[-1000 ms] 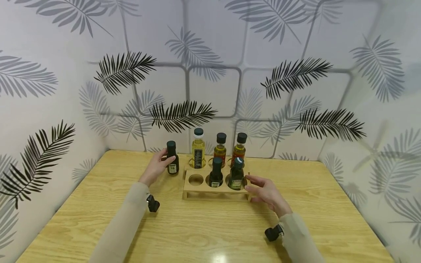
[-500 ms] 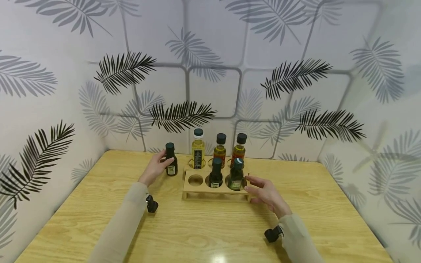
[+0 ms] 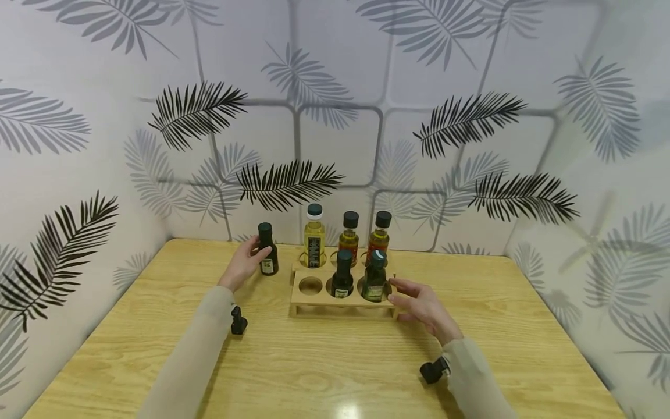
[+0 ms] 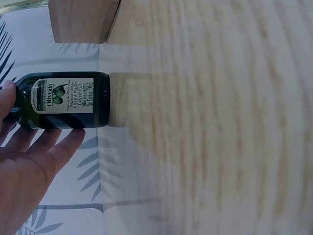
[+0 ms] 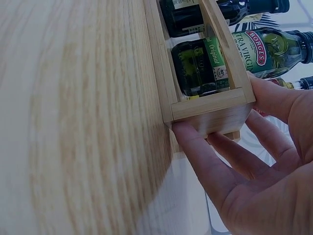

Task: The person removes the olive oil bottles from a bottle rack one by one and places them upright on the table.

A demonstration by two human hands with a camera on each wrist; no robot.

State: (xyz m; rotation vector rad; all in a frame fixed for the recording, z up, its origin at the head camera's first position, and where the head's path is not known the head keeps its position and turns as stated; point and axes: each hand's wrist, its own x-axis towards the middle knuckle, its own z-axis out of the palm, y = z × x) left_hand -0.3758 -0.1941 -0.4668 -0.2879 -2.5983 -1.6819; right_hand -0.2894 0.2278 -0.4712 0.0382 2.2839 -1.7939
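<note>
My left hand (image 3: 244,265) grips a small dark green olive oil bottle (image 3: 269,259) by its upper part, thumb on one side and fingers on the other. It is upright, left of the wooden bottle rack (image 3: 324,299); its label (image 4: 63,95) faces the left wrist camera. My right hand (image 3: 421,305) holds the right end of the rack, thumb at the upper rail and fingers along the end panel. In the rack's front row are a dark bottle (image 3: 342,276) and a green Borges bottle (image 3: 374,279). At the front left, a round hole (image 3: 310,285) shows.
Behind, the rack's back row bears a tall yellow oil bottle (image 3: 314,235) and two black-capped bottles with red labels, one in the middle (image 3: 348,241) and one at right (image 3: 379,237). A leaf-patterned wall (image 3: 335,145) rises behind the wooden table (image 3: 324,366).
The small olive oil bottle has shifted slightly left with my left hand, away from the rack. My right hand and the rack stay in place.
</note>
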